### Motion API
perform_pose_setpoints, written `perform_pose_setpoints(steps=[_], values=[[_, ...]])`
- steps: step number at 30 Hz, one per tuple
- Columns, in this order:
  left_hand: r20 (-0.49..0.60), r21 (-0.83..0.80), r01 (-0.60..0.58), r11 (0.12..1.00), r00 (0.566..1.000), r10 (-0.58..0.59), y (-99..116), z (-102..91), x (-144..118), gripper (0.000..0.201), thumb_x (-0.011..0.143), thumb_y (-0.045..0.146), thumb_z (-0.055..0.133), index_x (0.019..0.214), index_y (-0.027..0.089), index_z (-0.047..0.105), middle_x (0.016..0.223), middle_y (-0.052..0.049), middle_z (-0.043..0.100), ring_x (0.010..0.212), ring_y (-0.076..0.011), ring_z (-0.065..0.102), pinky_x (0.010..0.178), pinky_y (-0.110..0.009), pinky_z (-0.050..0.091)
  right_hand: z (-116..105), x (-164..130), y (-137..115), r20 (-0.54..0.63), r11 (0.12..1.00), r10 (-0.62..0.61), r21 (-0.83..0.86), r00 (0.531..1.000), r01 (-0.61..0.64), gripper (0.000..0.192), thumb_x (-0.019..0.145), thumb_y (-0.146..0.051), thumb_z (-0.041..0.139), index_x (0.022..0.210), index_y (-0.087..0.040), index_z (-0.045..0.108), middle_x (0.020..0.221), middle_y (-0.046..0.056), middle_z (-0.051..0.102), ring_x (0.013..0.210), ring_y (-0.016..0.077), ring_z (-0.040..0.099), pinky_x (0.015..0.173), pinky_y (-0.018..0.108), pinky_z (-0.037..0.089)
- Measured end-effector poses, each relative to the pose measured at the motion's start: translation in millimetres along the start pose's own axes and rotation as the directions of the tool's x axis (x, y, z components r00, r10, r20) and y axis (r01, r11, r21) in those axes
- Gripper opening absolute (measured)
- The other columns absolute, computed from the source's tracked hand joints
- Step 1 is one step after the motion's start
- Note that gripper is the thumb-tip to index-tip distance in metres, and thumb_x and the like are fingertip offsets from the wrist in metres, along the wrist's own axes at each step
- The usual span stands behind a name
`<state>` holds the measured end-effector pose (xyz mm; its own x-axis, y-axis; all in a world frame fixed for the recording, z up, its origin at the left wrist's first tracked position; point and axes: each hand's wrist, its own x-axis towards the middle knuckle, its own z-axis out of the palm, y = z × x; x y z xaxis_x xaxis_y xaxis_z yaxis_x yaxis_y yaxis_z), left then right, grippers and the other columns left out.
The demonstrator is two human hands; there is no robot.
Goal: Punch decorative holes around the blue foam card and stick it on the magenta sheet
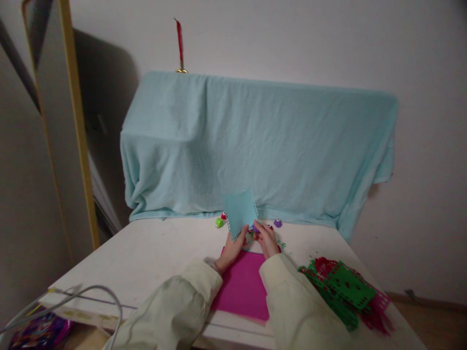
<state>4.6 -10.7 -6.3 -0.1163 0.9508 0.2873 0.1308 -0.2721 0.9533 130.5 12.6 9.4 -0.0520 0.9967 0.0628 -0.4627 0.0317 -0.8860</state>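
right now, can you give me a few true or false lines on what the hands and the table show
1. The left hand holds a light blue paper sheet. True.
2. A yellow sheet lies under the forearms. False: the sheet there is a pink sheet.
3. Green and red punched paper pieces are piled on the right of the table. True.
4. A bare shelf stands behind the table. False: a light blue cloth covers what stands there.
5. The right hand is at the sheet's lower edge. True.

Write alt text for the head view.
Both hands, left hand and right hand, hold a light blue paper sheet upright over a pink sheet on a white table. Punched green and red sheets lie at right.
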Motion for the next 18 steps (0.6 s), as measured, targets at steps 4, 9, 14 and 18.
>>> perform_pose_setpoints(steps=[4, 9, 14, 18], values=[[0.0, -0.014, 0.001, 1.0, 1.0, -0.001, 1, 0.8, -1, 0.05, 0.085, 0.059, 0.045, 0.059, 0.017, 0.051, 0.052, 0.003, 0.048, 0.054, -0.0115, 0.045, 0.058, -0.024, 0.038, 1, -1, 0, -0.001, 1.0, 0.013, -0.002, 1.0, -0.013, 0.029, 0.065, -0.042, 0.077, 0.077, -0.019, 0.065, 0.068, -0.001, 0.063, 0.054, 0.0102, 0.05, 0.052, 0.025, 0.039], [0.007, -0.021, -0.004, 1.0, 1.0, 0.004, 4, 0.5, -2, 0.051, 0.085, 0.06, 0.044, 0.06, 0.017, 0.051, 0.052, 0.003, 0.049, 0.053, -0.0117, 0.045, 0.058, -0.024, 0.038, 4, -3, -4, 0.0, 0.999, 0.024, -0.024, 1.0, -0.024, 0.033, 0.063, -0.045, 0.078, 0.078, -0.019, 0.066, 0.069, 0.0, 0.065, 0.056, 0.0117, 0.052, 0.053, 0.025, 0.039], [0.005, -0.022, -0.006, 1.0, 1.0, 0.006, 7, 0.0, -2, 0.051, 0.085, 0.06, 0.045, 0.058, 0.017, 0.051, 0.051, 0.002, 0.049, 0.054, -0.012, 0.046, 0.059, -0.025, 0.038, 5, -3, -5, 0.015, 0.999, 0.023, -0.048, 1.0, -0.022, 0.034, 0.064, -0.048, 0.076, 0.077, -0.018, 0.066, 0.07, 0.002, 0.065, 0.057, 0.0119, 0.052, 0.054, 0.025, 0.04], [0.004, -0.031, 0.007, 1.0, 1.0, -0.007, 10, 0.9, -2, 0.051, 0.085, 0.06, 0.045, 0.059, 0.017, 0.052, 0.05, 0.002, 0.048, 0.053, -0.012, 0.046, 0.059, -0.025, 0.039, 3, -2, -3, 0.034, 0.999, 0.024, -0.024, 0.999, -0.023, 0.032, 0.067, -0.046, 0.075, 0.078, -0.018, 0.066, 0.07, 0.001, 0.064, 0.059, 0.0122, 0.053, 0.054, 0.024, 0.04]])
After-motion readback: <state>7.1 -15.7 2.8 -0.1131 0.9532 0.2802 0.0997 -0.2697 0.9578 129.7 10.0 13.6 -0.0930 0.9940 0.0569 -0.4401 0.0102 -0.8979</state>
